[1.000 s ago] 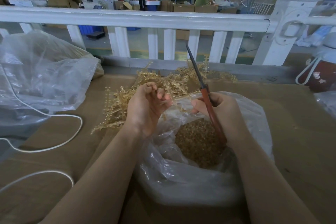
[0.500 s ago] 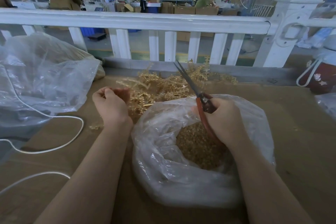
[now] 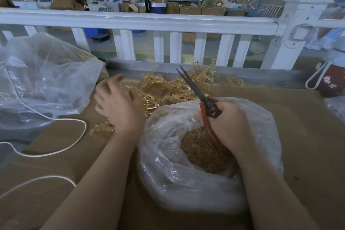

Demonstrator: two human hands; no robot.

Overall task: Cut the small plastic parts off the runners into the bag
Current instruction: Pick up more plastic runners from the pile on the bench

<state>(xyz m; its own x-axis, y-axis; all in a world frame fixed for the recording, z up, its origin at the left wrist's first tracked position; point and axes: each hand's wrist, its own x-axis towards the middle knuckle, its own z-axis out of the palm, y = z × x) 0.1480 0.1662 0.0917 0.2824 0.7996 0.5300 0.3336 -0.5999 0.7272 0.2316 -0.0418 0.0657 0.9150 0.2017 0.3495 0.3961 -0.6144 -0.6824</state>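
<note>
A factory hall with cartons and workers lies at twelve o'clock beyond a white railing. The brown table carries a clear bag of cut parts at five o'clock, a pile of golden runners at its twelve. The left hand reaches fingers spread at the runners; the right hand grips red-handled scissors over the bag.

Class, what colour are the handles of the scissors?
Orange-red handles on the scissors, seen in the head view.

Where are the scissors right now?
In the head view, the scissors are gripped by the right hand over the open bag, blades slightly apart, pointing up-left toward the runner pile.
</note>
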